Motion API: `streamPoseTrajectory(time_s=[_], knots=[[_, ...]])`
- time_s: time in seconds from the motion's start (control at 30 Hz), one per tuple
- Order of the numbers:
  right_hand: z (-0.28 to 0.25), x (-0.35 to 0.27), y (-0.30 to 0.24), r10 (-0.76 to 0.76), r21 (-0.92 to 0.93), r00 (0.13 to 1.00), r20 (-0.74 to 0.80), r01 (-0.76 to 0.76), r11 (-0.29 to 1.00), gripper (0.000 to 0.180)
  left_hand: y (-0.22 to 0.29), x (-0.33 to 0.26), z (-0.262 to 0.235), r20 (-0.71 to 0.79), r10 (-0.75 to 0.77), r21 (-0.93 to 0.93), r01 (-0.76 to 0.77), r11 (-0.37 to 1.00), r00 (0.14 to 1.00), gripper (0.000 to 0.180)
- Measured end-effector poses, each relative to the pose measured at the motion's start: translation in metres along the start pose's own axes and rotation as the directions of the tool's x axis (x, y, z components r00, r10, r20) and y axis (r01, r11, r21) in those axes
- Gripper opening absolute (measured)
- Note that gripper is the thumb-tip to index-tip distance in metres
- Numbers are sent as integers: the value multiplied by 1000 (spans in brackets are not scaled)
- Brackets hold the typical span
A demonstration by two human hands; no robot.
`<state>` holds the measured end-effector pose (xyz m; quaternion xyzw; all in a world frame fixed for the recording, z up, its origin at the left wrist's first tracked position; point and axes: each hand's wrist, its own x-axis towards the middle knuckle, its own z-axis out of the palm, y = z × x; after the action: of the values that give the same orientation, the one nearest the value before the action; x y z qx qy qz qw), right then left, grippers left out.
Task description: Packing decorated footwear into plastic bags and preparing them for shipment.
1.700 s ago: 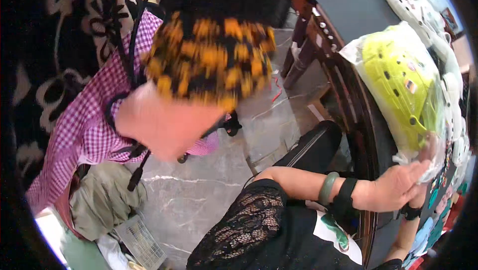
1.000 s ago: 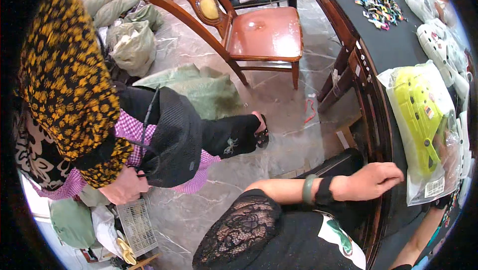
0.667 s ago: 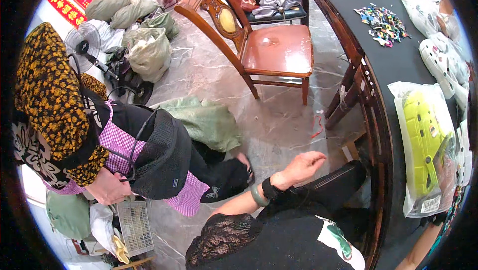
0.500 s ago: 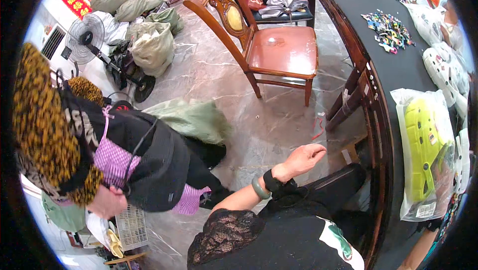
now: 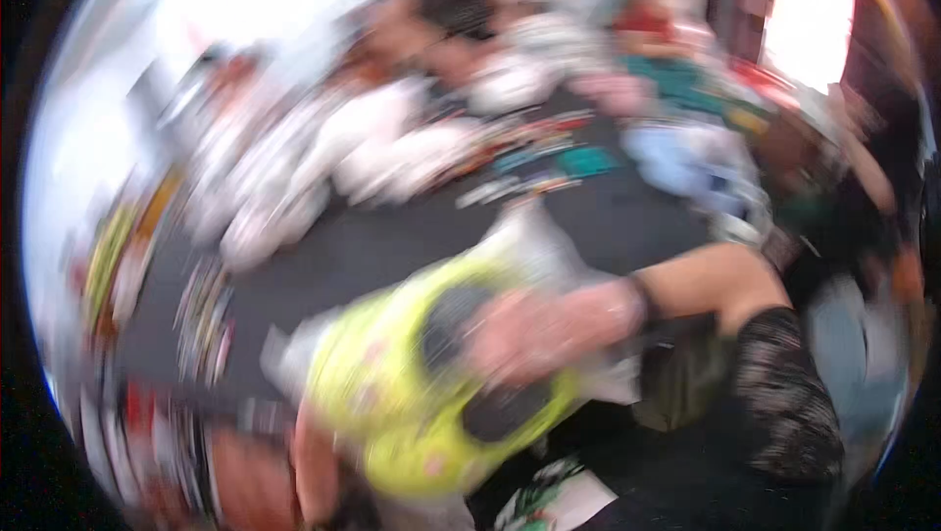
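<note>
A pair of yellow-green clogs (image 5: pixel 392 369) with dark openings lies tilted in front of me in a clear plastic bag (image 5: pixel 534 242), over the near table edge. My left hand (image 5: pixel 316 458) grips the clogs' left side; its fingers are mostly behind them. Across their upper right part lies my right hand (image 5: pixel 529 330), its fingers smeared by motion. Whether it is inside the bag or on top of it, I cannot make out.
The dark tabletop (image 5: pixel 323 257) stretches ahead. Whitish bagged bundles (image 5: pixel 382 139) and blurred small coloured pieces (image 5: pixel 206 320) lie on it. Other people sit beyond the table, one in red (image 5: pixel 652 22). Another dark-clothed person (image 5: pixel 853 168) is at the right.
My view has swung from the floor and chair round to the table. The bagged clogs have left their spot on the tabletop; both my hands are now at them.
</note>
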<state>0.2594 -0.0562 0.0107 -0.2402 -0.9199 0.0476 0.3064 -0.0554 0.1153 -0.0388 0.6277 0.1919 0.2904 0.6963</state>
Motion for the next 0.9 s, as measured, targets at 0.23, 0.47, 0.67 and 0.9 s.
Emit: streamPoseTrajectory(time_s=[0.23,0.47,0.67,0.9], knots=[[-47,-28,-109,249,-936,954,164,71,345,25,-30,193,274,822,-87,233,-193,953,563,47],[-75,-56,-36,564,-595,533,631,-134,792,29,-59,213,295,813,-164,435,-397,808,558,41],[-97,-83,-14,468,-319,471,748,-364,875,31,-72,213,259,717,-215,634,-492,596,663,36],[-81,-104,-124,486,-556,853,-190,-502,662,38,-76,202,202,556,-205,822,-496,281,806,32]])
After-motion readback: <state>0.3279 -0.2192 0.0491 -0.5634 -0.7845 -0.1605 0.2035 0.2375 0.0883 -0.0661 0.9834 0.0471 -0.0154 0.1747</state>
